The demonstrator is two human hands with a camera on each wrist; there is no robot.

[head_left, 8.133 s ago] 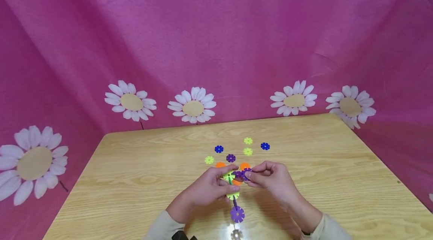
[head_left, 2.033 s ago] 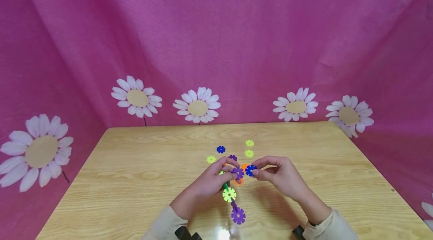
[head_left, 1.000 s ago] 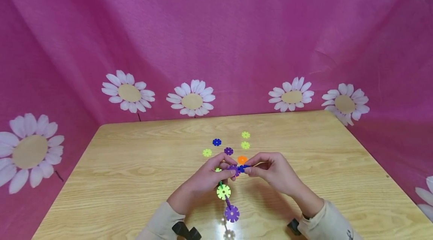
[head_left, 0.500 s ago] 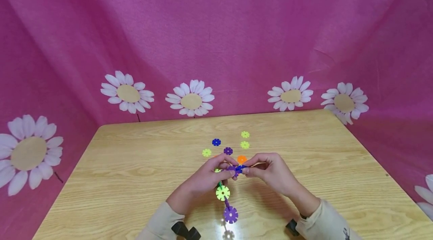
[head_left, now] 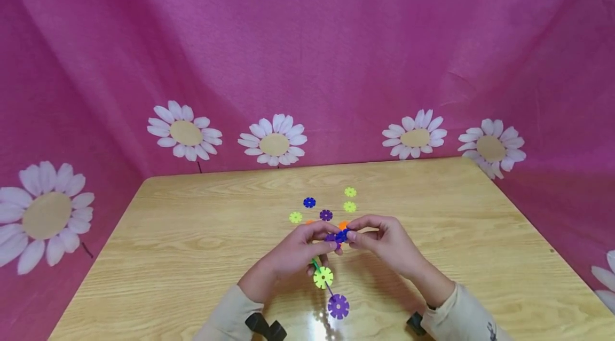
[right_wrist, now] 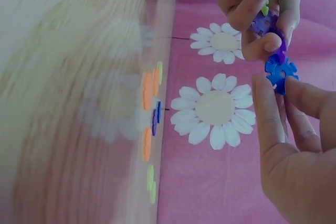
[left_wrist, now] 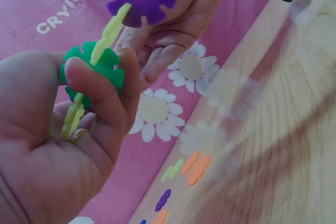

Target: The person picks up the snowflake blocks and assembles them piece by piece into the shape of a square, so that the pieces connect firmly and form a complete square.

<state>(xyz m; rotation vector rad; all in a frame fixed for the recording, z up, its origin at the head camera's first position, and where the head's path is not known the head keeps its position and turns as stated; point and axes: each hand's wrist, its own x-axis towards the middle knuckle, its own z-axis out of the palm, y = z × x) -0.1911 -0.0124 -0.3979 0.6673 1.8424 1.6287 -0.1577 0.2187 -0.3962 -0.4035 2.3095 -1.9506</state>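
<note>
Chain (head_left: 323,277) above table (head_left: 192,234), gripped by left hand (head_left: 294,251); blue disc (right_wrist: 281,73) touching its end, pinched at the edge by right hand (head_left: 390,245). Looks light, stiff, perhaps slick, likely to pop apart if twisted; best taken close to the join.

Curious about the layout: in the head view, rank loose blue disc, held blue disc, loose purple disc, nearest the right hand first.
1. Held blue disc, in the right hand
2. Loose purple disc, to the hand's left
3. Loose blue disc, farther left
</note>
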